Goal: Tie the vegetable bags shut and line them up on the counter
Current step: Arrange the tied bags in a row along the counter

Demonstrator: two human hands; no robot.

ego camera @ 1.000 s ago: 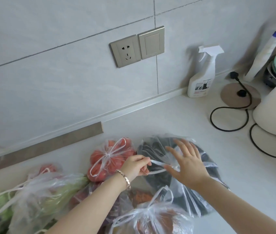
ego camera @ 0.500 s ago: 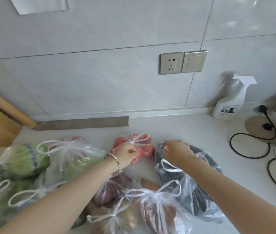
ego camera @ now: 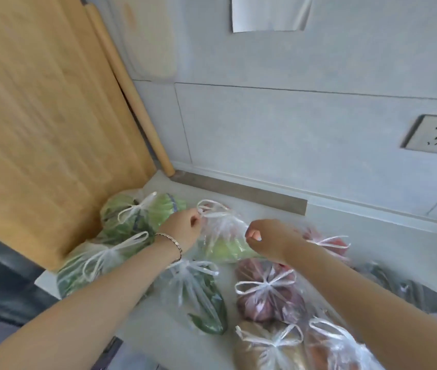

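Head view, left hand (ego camera: 183, 228) pinching bag of green produce (ego camera: 224, 243)

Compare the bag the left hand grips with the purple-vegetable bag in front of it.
The left hand pinches the handles of the pale-green bag; the purple bag lies unheld, handles knotted in a bow. Contents: pale green versus reddish purple. Both are clear plastic, on the counter.
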